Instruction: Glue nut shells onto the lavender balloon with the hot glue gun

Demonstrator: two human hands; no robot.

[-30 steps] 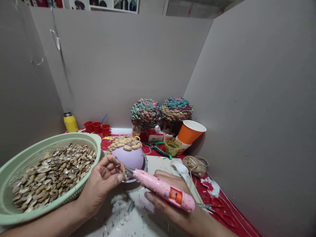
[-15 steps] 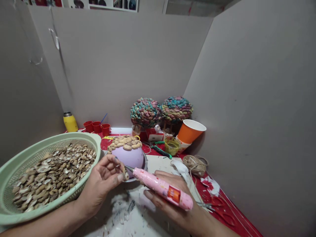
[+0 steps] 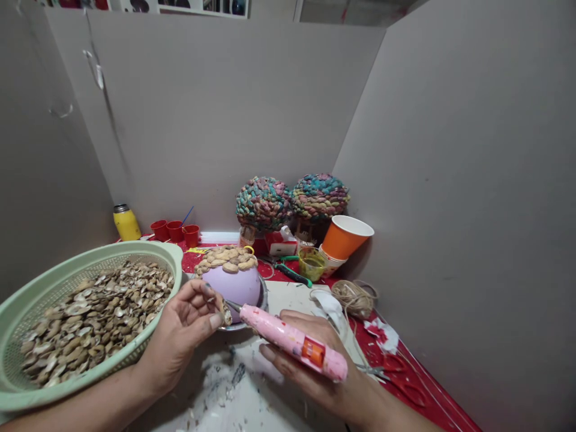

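Between thumb and fingers, my left hand pinches a peanut shell. My right hand is wrapped round a pink hot glue gun, whose metal nozzle points left and meets the shell or lies right at it. Just behind them a lilac ball sits in a metal bowl. Peanut shells cover the top of the ball, while its lower side is bare. To the left of my left hand stands a green basket heaped with peanut shells.
Two colourful shell-covered balls stand at the back. Nearby are an orange paper cup, a yellowish cup, green-handled pliers, twine and red-handled scissors. Red cups and a yellow bottle line the back left.
Both hands keep almost the same pose, with the glue gun nozzle still at the peanut shell. The whole view has shifted slightly.
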